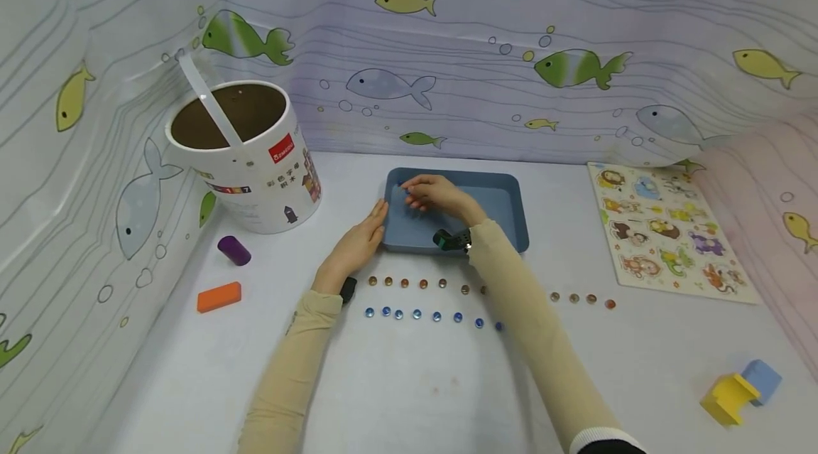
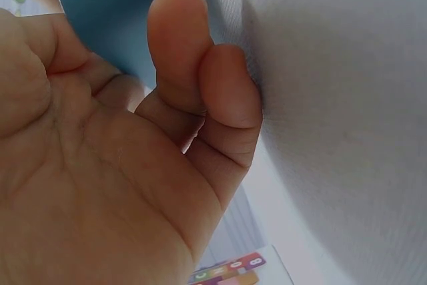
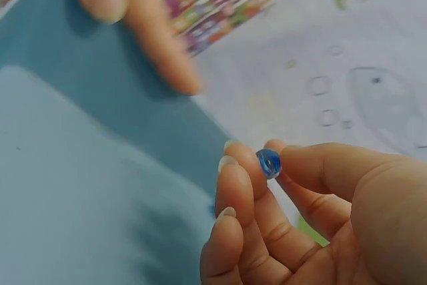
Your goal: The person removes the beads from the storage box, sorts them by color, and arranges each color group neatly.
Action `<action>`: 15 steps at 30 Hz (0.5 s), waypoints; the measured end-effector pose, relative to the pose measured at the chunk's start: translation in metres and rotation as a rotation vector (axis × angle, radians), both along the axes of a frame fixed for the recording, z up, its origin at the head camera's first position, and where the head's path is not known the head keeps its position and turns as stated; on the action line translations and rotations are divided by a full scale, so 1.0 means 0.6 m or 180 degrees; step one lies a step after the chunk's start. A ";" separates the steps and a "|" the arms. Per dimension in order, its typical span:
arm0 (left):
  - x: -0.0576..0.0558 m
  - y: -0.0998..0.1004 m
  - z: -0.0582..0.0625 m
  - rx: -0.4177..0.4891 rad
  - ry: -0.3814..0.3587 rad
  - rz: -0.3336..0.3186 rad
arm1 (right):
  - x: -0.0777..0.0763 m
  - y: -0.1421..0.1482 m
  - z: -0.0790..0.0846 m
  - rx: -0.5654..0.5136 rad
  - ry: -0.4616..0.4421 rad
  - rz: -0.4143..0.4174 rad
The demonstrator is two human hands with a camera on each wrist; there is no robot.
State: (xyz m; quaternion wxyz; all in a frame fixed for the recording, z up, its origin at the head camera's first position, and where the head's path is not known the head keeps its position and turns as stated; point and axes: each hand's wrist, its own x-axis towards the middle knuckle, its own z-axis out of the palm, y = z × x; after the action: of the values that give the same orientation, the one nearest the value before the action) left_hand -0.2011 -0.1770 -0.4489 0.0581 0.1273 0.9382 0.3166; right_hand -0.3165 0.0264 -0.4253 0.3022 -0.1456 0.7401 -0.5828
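Over the left part of the blue-grey tray, my right hand pinches a small blue glass bead between thumb and fingertips. A tiny blue spot shows beside those fingers in the right wrist view; I cannot tell what it is. My left hand rests against the tray's left edge with its fingers extended along the rim. In front of the tray lies a row of blue beads. Nearer the tray runs a row of amber and brown beads, partly hidden by the right forearm.
A white bucket with a handle stands at the back left. Near it lie a purple cylinder and an orange block. At right are an animal sticker sheet, a yellow block and a blue block.
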 end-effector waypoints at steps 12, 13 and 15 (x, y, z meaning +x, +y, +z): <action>0.002 0.004 -0.001 -0.0007 0.0034 -0.0006 | 0.033 0.103 0.057 -0.0128 0.0276 -0.0070; 0.003 0.003 -0.001 -0.0005 0.0036 -0.0001 | 0.039 0.110 0.061 -0.0145 0.0270 -0.0076; 0.003 0.002 0.001 0.0004 0.0032 0.0011 | 0.050 0.127 0.066 -0.0192 0.0248 -0.0072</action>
State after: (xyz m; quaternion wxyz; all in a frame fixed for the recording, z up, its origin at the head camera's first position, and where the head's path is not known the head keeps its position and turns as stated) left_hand -0.1990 -0.1756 -0.4483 0.0527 0.1272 0.9385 0.3167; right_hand -0.2865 0.1023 -0.3859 0.2621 -0.1689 0.7350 -0.6022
